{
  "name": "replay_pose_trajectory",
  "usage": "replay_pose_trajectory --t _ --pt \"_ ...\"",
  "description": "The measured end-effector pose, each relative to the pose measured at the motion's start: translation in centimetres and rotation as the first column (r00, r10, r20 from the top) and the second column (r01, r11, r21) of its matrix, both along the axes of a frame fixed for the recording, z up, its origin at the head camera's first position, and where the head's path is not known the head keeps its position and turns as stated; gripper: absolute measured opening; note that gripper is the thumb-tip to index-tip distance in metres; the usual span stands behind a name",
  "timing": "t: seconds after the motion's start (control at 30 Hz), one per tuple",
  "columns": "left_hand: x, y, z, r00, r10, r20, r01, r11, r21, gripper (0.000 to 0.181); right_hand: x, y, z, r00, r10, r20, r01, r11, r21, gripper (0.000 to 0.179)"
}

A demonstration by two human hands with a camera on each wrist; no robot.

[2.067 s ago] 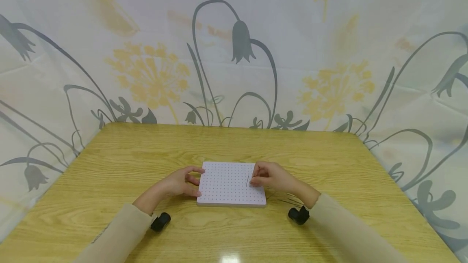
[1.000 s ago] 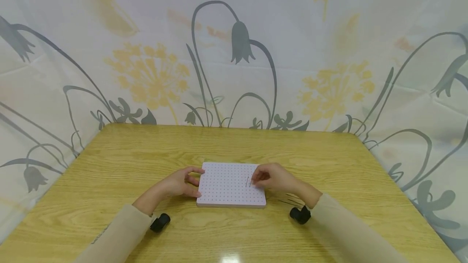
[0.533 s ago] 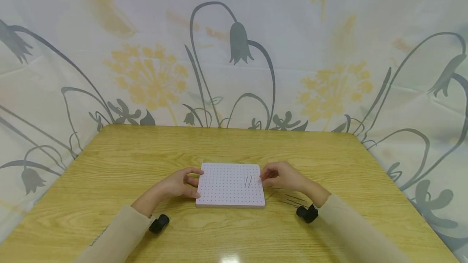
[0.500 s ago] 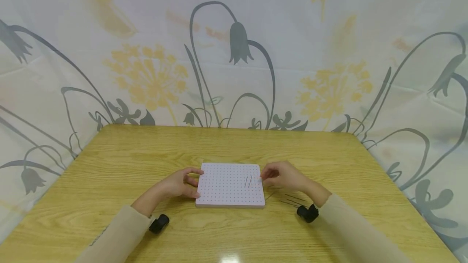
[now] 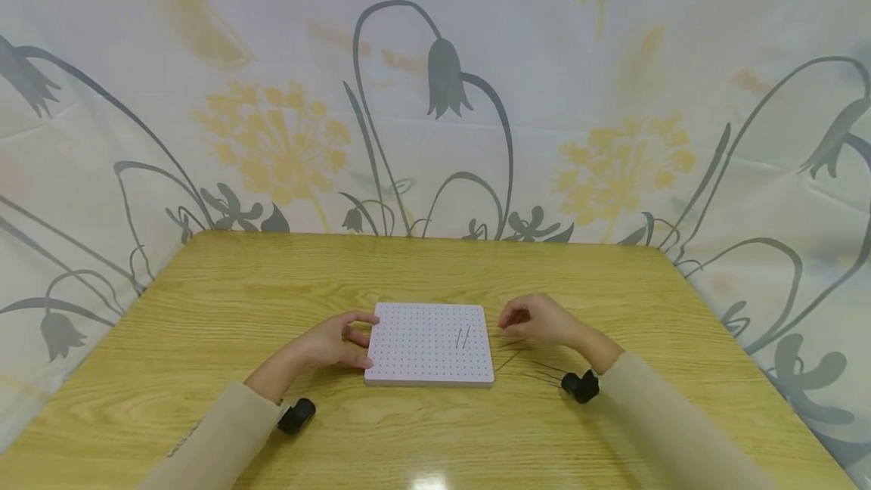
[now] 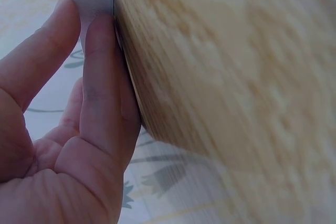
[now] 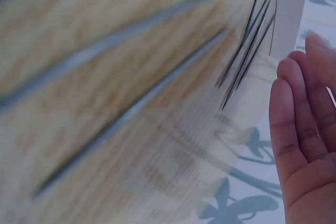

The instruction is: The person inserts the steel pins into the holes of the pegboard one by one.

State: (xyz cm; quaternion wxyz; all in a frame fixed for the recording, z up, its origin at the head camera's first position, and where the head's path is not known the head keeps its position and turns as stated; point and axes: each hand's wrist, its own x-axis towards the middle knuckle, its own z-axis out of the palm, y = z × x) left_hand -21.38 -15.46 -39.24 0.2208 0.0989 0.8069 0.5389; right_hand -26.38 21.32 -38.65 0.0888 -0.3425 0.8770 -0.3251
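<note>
A white pegboard (image 5: 422, 346) with rows of small holes lies flat on the table. Two thin dark metal pins (image 5: 466, 337) stand slightly slanted on its right part. My left hand (image 5: 333, 340) holds the board's left edge, thumb and index finger spread on its rim and another finger along its side in the left wrist view. Just beyond the right edge hovers my right hand (image 5: 540, 320), fingers loosely bent and no pin visible in them. Under and beside it, several loose pins lie on the wood, including a long pin (image 7: 131, 111) in the right wrist view.
The wooden table (image 5: 306, 271) runs back to a flower-printed cloth (image 5: 435, 134). Black wrist cameras sit below both hands, the right camera (image 5: 581, 386) close to some of the loose pins and the left camera (image 5: 297, 416) near the left sleeve.
My right hand has let go of the second pin, which now stands beside the first, and has drawn back to the right off the board. The left hand stays put.
</note>
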Motion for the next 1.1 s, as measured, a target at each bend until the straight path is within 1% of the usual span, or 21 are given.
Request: replay_pose_trajectory --t 0.13,0.3,0.47,0.6,0.8,1.1 --pt "-0.1 0.1 0.0 1.0 -0.001 -0.002 0.001 1.0 -0.002 0.069 -0.5 0.3 0.2 0.999 0.009 0.041 -0.01 1.0 0.025 0.004" --pt "-0.2 0.1 0.0 1.0 -0.002 -0.003 0.001 1.0 -0.008 0.069 -1.3 0.5 0.1 0.995 0.051 0.08 -0.056 0.997 0.053 0.004" --pt "-0.3 0.1 -0.1 1.0 0.003 -0.002 -0.003 1.0 -0.015 0.069 -2.0 0.4 -0.1 0.987 0.085 0.135 -0.093 0.994 0.058 0.005" --pt "-0.3 0.2 -0.1 1.0 0.004 0.0 -0.004 1.0 -0.017 0.068 -2.2 0.2 -0.3 0.981 0.091 0.173 -0.103 0.993 0.064 0.005" --pt "-0.2 0.1 0.0 1.0 0.001 0.01 -0.001 1.0 -0.001 0.068 -2.3 0.1 -0.4 0.975 0.086 0.205 -0.106 0.99 0.089 0.004" --pt "-0.1 0.0 0.0 1.0 -0.001 -0.003 0.001 1.0 -0.019 0.068 -2.1 0.0 -0.4 0.972 0.129 0.194 -0.154 0.981 0.12 0.005"
